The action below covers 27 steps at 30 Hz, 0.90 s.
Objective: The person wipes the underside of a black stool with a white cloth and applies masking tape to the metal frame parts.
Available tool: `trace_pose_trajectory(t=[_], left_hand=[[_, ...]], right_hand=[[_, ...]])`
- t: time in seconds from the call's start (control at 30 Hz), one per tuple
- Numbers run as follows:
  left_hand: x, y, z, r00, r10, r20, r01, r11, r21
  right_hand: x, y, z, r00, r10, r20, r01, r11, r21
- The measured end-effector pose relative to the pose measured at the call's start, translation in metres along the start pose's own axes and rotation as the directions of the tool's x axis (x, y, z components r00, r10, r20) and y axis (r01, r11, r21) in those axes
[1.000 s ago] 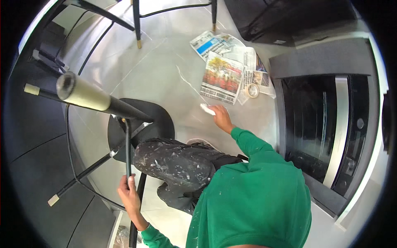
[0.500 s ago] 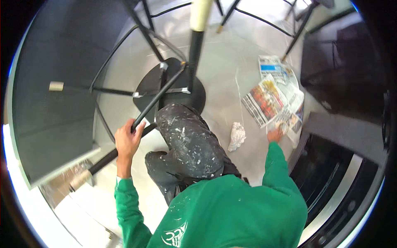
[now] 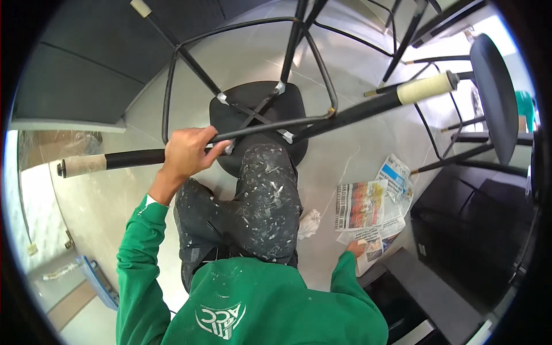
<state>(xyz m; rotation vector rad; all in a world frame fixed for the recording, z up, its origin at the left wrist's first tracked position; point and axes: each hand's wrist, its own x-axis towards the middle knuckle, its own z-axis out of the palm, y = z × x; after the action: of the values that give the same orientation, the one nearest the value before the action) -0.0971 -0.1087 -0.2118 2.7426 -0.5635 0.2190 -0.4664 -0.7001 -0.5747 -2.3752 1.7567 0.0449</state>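
While upturned on the floor, black stool (image 3: 259, 112), left hand (image 3: 187, 152) wrapped around its leg, right hand (image 3: 356, 249) flat on newspaper (image 3: 362, 204)

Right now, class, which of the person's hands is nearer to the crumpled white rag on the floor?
Right. The right hand rests on the newspapers, a short way to the right of the rag. The left hand is higher up, gripping a leg of the overturned stool, well away from it.
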Motion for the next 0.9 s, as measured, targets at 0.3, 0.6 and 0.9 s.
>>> trace_pose_trajectory(t=[0.3, 0.6, 0.9], left_hand=[[-0.032, 0.01, -0.006, 0.988, 0.078, -0.132, -0.081, 0.997, -0.018], [-0.05, 0.015, -0.01, 0.988, 0.077, -0.132, -0.092, 0.99, -0.107], [-0.143, 0.081, -0.03, 0.945, -0.254, 0.206, 0.208, -0.021, -0.978]], right_hand=[[-0.007, -0.049, -0.045, 0.993, 0.05, -0.11, 0.011, 0.871, 0.491], [-0.077, -0.183, -0.21, 0.847, -0.529, 0.052, 0.067, 0.204, 0.977], [-0.315, -0.293, -0.347, 0.318, -0.948, -0.007, -0.229, -0.084, 0.97]])
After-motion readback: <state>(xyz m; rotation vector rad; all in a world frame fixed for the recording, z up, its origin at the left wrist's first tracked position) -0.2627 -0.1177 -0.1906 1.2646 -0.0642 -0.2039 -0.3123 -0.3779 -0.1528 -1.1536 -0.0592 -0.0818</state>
